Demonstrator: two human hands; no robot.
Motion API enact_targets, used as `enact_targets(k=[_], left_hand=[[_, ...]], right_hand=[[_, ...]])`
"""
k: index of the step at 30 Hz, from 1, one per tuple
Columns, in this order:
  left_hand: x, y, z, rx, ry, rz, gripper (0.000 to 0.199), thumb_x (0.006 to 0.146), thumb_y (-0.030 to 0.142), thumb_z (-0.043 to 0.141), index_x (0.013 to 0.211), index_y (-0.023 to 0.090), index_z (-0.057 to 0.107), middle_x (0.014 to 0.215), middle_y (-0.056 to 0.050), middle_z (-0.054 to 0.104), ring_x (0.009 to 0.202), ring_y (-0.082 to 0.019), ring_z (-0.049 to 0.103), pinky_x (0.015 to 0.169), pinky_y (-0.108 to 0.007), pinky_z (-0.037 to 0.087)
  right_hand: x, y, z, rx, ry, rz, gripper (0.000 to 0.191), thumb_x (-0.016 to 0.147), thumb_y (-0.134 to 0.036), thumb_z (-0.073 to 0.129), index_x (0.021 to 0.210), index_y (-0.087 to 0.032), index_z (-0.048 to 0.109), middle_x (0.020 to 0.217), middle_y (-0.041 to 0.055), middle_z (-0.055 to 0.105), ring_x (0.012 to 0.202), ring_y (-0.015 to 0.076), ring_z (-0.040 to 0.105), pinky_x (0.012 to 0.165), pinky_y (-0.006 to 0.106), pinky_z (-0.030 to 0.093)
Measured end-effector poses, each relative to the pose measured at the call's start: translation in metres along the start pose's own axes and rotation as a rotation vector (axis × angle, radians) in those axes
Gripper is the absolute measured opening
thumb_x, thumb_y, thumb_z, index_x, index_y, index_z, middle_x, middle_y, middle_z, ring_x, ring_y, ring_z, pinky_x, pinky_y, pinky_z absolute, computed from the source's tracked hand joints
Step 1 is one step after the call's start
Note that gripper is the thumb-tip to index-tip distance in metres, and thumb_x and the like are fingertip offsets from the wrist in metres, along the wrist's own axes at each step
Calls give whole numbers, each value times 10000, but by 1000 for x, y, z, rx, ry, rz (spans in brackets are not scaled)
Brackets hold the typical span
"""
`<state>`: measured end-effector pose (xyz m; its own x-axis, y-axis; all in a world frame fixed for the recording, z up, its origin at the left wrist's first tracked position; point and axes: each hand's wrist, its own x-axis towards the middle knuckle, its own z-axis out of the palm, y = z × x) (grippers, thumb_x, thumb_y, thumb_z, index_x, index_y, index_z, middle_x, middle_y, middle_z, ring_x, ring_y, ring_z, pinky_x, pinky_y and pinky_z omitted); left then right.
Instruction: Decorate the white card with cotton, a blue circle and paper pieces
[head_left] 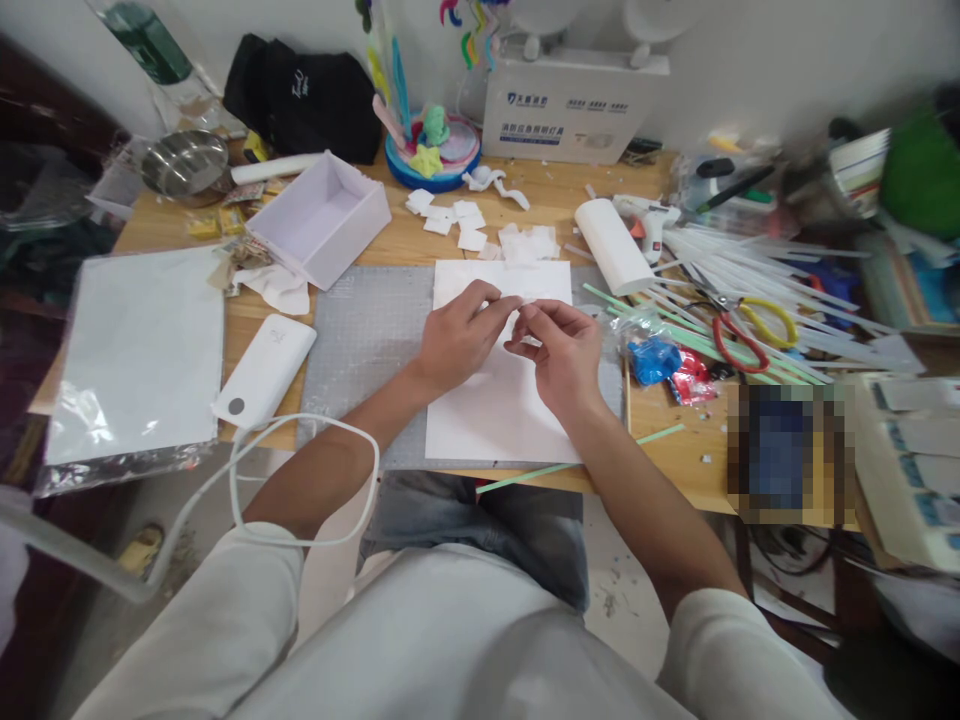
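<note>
My left hand [463,335] and my right hand [561,350] meet fingertip to fingertip above a white sheet of paper [480,425]. Both are closed in a pinch around something small and whitish, too small to name. The paper lies on a grey cutting mat [356,330]. Just beyond the fingers are thin white tissue-like pieces [529,243] and several small white squares [471,240]. A pale green strip [525,478] lies by the front edge, partly under my right forearm.
A lilac box [330,225], a white power bank [266,370] with a cable, and a bagged stack of sheets [142,350] stand left. To the right are a white roll [615,245], a glue gun [652,225], scissors [739,325], many strips and a blue packet [654,360].
</note>
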<state>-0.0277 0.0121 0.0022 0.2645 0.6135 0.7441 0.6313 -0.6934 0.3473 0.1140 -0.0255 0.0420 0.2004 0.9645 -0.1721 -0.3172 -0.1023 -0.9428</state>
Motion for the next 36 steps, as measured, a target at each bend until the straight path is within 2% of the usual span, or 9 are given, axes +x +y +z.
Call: enact_targets(k=[4, 8, 12, 21, 25, 32, 36], left_hand=[[0, 0, -2, 51, -5, 26, 267, 1080, 306, 457, 1084, 255, 719, 904, -19, 675, 684, -93, 580, 568, -241, 362], [0, -1, -3, 9, -27, 22, 228, 1068, 292, 483, 1094, 267, 709, 929, -25, 676, 697, -102, 583, 566, -263, 349], [0, -2, -3, 6, 5, 64, 200, 1059, 254, 501, 1107, 277, 693, 940, -20, 679, 727, -108, 599, 567, -271, 336], [0, -4, -4, 100, -33, 107, 238, 1077, 263, 464, 1127, 249, 696, 951, -38, 700, 816, -123, 655, 593, -274, 390], [0, -3, -4, 110, 14, 150, 211, 1063, 221, 496, 1135, 238, 694, 947, -34, 701, 813, -121, 657, 593, -270, 391], [-1, -2, -3, 105, -61, 79, 245, 1081, 258, 462, 1124, 254, 703, 954, -26, 700, 815, -111, 647, 617, -265, 379], [1, 1, -5, 117, -61, 72, 254, 1074, 251, 466, 1095, 258, 719, 932, -20, 705, 767, -102, 640, 599, -257, 382]], right_hand=[[1, 2, -1, -15, -6, -4, 273, 688, -429, 855, 780, -226, 698, 684, -46, 630, 619, 90, 595, 597, 251, 610], [2, 4, -3, -17, -16, -5, 276, 705, -438, 844, 784, -231, 679, 677, -52, 615, 623, 91, 597, 606, 257, 614], [2, 3, -2, 8, -15, 9, 269, 684, -422, 855, 763, -232, 682, 670, -50, 620, 618, 91, 593, 584, 247, 605], [1, 1, 0, 22, -6, 18, 270, 667, -408, 874, 757, -229, 693, 646, -57, 605, 604, 90, 584, 588, 261, 611], [2, 2, -1, 27, -1, 17, 281, 660, -414, 882, 761, -227, 699, 663, -54, 613, 607, 89, 581, 590, 265, 611], [0, -1, -1, 46, -7, 28, 236, 674, -373, 875, 736, -222, 705, 652, -54, 612, 608, 82, 581, 592, 246, 604], [0, -2, -1, 39, -23, 29, 229, 688, -376, 864, 730, -226, 695, 659, -55, 609, 612, 80, 575, 615, 251, 611]])
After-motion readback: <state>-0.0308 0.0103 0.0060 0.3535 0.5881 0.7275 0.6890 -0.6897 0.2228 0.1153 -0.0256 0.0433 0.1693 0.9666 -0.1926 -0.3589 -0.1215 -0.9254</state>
